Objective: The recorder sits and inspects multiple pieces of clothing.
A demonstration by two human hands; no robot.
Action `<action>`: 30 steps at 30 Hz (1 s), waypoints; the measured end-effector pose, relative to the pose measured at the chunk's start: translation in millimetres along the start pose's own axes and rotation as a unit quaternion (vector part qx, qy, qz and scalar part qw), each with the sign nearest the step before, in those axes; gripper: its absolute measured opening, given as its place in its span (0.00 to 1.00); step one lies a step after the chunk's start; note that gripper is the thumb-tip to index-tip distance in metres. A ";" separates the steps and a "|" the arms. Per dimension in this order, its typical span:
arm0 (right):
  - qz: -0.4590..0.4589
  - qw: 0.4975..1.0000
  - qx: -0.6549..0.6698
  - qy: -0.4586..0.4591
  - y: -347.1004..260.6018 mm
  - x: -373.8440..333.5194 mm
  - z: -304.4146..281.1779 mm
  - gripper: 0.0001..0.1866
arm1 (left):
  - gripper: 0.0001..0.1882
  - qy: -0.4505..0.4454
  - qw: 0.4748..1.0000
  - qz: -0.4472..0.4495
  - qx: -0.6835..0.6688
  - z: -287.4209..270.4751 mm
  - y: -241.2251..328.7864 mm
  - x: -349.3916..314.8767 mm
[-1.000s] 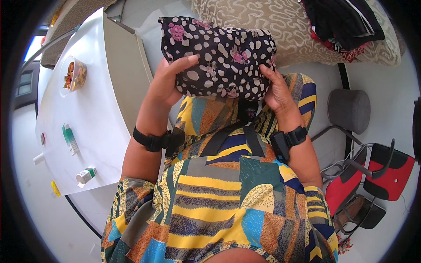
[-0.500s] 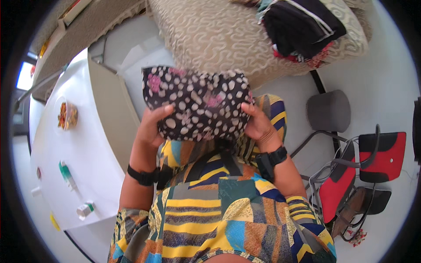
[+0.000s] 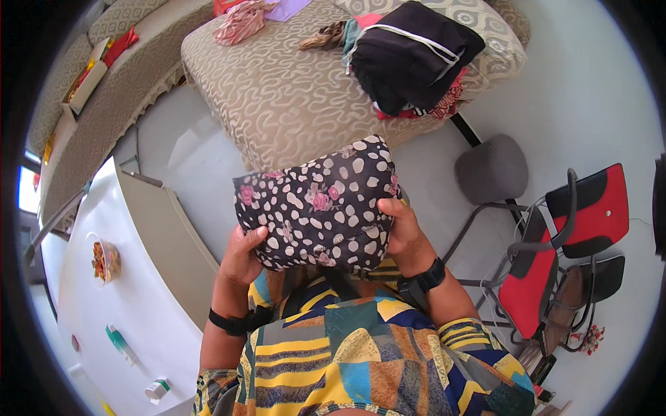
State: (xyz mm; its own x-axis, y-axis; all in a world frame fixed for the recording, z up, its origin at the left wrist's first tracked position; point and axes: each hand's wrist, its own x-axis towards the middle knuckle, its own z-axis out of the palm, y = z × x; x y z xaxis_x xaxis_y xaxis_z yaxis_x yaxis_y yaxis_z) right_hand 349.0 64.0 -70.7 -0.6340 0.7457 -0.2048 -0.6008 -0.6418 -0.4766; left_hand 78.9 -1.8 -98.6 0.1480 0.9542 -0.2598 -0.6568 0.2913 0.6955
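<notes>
A folded black cloth [image 3: 316, 204] with white spots and pink flowers is held up in front of my body, above my lap. My left hand [image 3: 243, 253] grips its lower left side, thumb on the front face and fingers behind. On the right edge, my right hand [image 3: 404, 232] pinches it the same way, thumb on top. The fingers of both hands are mostly hidden behind the cloth. Whether it is a garment or a scarf I cannot tell.
Ahead stands a beige patterned couch [image 3: 270, 97] bearing a pile of folded dark clothes [image 3: 416, 55]. A white table [image 3: 76, 305] at left carries a tub of snacks [image 3: 105, 262] and small bottles. To the right are a grey stool [image 3: 491, 170] and a red-black chair [image 3: 531, 291].
The view has tilted up, showing more of the couch and the clothes on it. The cloth sits lower in view, its right side raised, still between both hands.
</notes>
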 end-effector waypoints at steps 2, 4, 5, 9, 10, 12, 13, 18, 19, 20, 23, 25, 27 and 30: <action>-0.008 1.000 -0.005 -0.006 -5.6 -0.8 1.4 0.29 | 0.34 -0.009 1.000 -0.005 0.009 -0.7 -4.2 3.4; -0.012 1.000 0.002 0.021 -10.9 0.3 -0.2 0.32 | 0.35 -0.016 1.000 -0.011 0.016 -0.1 -4.5 8.3; -0.015 1.000 0.002 0.022 -13.6 2.0 -0.2 0.32 | 0.34 -0.022 0.999 -0.033 -0.008 -0.9 -3.4 10.8; -0.015 0.999 -0.004 0.030 -30.4 13.2 6.0 0.30 | 0.32 -0.054 0.995 -0.058 -0.057 -14.5 -4.0 22.5; -0.013 1.000 0.007 0.022 -38.9 16.2 9.6 0.27 | 0.31 -0.066 0.993 -0.061 -0.078 -15.9 -3.1 24.2; -0.029 0.999 -0.002 0.021 -49.6 23.5 20.4 0.27 | 0.29 -0.083 0.992 -0.066 -0.066 -18.5 7.4 17.9; -0.042 0.999 -0.018 0.015 -61.7 31.1 20.8 0.27 | 0.29 -0.091 0.992 -0.058 -0.061 -13.6 10.7 18.7; -0.188 0.974 -0.117 -0.054 -160.1 75.6 59.8 0.27 | 0.28 -0.093 0.993 -0.051 -0.050 -9.5 22.8 22.5; -0.230 0.963 -0.118 -0.077 -185.1 79.2 69.0 0.25 | 0.27 -0.079 0.993 -0.058 -0.059 -9.6 22.3 15.6; -0.277 0.948 -0.117 -0.107 -212.1 85.4 78.5 0.23 | 0.27 -0.078 0.994 -0.057 -0.052 -12.1 27.2 12.3; -0.410 0.893 -0.173 -0.064 -283.7 105.6 92.4 0.25 | 0.26 -0.063 0.995 -0.038 -0.065 -22.4 33.8 10.0; -0.400 0.892 -0.173 -0.121 -329.6 103.8 80.2 0.29 | 0.26 -0.072 0.994 -0.040 -0.072 -22.5 36.2 17.0; -0.398 0.903 -0.159 -0.027 -360.9 109.0 19.0 0.19 | 0.25 -0.062 0.994 -0.041 -0.082 -17.9 33.5 13.6; -0.386 0.886 -0.167 0.196 -344.6 137.0 -50.1 0.20 | 0.25 -0.057 0.994 -0.045 -0.083 -18.2 36.0 19.9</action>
State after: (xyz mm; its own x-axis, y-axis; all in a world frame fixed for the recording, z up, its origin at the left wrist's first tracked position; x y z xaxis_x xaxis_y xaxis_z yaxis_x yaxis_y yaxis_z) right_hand 493.6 396.3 22.7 0.1609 0.9861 0.0420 -0.5627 0.1266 -0.8169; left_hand 44.7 26.4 -90.9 0.2890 0.9288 -0.2319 -0.7489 0.3703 0.5496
